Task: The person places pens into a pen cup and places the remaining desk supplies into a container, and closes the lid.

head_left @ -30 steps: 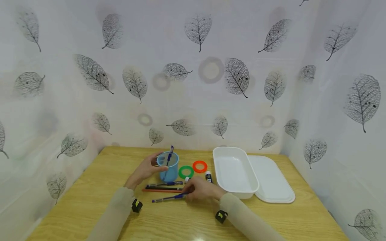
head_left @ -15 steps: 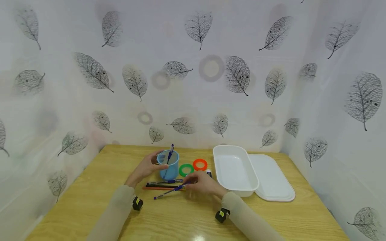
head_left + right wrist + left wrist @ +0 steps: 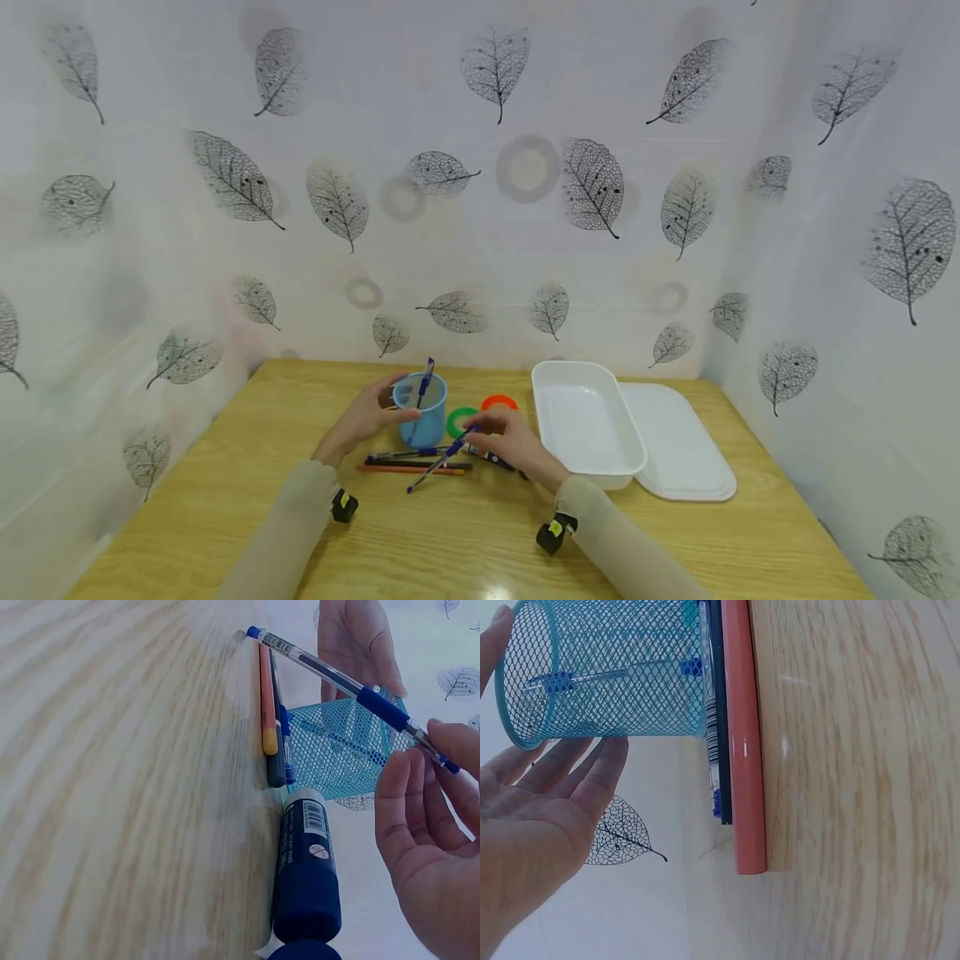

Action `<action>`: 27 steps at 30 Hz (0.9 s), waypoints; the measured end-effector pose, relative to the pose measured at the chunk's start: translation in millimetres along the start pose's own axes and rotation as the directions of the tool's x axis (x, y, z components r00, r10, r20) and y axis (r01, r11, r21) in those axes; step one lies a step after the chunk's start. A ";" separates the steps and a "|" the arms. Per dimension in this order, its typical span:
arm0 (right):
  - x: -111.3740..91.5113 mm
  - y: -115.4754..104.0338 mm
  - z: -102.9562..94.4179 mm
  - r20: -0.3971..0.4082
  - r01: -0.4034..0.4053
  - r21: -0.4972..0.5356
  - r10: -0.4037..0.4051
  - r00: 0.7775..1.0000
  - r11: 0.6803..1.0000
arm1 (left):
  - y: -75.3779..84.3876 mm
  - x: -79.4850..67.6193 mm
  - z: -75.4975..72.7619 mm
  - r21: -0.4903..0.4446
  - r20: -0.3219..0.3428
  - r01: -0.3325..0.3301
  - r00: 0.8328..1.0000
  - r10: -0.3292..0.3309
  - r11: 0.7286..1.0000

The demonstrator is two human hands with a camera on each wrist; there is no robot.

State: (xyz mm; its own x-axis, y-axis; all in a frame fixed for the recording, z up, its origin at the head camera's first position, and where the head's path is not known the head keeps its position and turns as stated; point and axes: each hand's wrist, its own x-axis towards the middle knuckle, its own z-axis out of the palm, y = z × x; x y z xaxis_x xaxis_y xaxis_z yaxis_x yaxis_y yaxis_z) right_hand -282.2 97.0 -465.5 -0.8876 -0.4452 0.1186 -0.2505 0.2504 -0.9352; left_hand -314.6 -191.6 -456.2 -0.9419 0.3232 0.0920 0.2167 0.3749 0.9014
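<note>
My left hand [image 3: 362, 422] holds a blue mesh pen cup [image 3: 429, 428] between thumb and fingers, at its left side. One blue gel pen [image 3: 622, 673] leans inside the cup. My right hand [image 3: 513, 440] pinches a second blue gel pen [image 3: 319, 669] near one end, between thumb and fingertips. That pen slants, its other end pointing down and left, in front of the cup. Beneath the cup lie another gel pen [image 3: 712, 735], a black pencil [image 3: 724, 765] and a coral-coloured pencil [image 3: 746, 757], side by side on the table.
A dark blue bottle [image 3: 307, 862] with a white cap lies under my right hand. Behind it are a green ring [image 3: 459, 422] and an orange-red ring [image 3: 499, 402]. A white tray [image 3: 546, 417] stands at right, with a white lid [image 3: 686, 450] beside it.
My right hand has lifted the gel pen off the table, tilting it and moving slightly right and farther back. The left hand stays on the pen cup.
</note>
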 end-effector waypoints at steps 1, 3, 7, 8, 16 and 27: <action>-0.7 -2.3 0.2 -0.004 -0.003 0.008 0.003 1.000 1.000 | 0.0 -0.1 -0.1 0.001 -0.001 0.000 1.000 0.000 1.000; -3.3 -9.2 0.3 -0.012 -0.002 0.025 0.002 1.000 1.000 | 0.0 -0.3 -0.2 0.003 -0.003 -0.002 1.000 0.002 1.000; -8.1 -23.4 0.4 -0.052 0.012 0.056 -0.009 0.999 0.998 | -0.7 -0.4 -0.3 -0.005 -0.002 -0.005 1.000 0.005 1.000; -8.8 -25.5 0.4 -0.063 0.010 0.069 -0.006 0.998 0.998 | -1.1 -0.3 -0.3 -0.004 -0.001 -0.007 1.000 0.007 1.000; -6.1 -26.1 -0.6 -0.167 0.018 0.209 0.018 0.986 0.978 | -2.9 0.1 0.2 -0.002 0.003 -0.024 1.000 0.024 1.000; -1.4 -28.3 -1.4 -0.302 -0.055 0.233 0.127 0.945 0.971 | -2.5 0.6 0.5 -0.008 0.005 -0.017 1.000 0.017 1.000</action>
State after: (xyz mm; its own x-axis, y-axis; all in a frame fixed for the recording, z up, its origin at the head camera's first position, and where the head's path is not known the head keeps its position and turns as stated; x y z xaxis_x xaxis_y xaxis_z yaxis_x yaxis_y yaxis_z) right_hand -274.4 91.8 -438.8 -0.9871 -0.1292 0.0946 -0.1039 0.0673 -0.9923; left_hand -315.6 -191.9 -458.6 -0.9368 0.3337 0.1053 0.2305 0.3621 0.9032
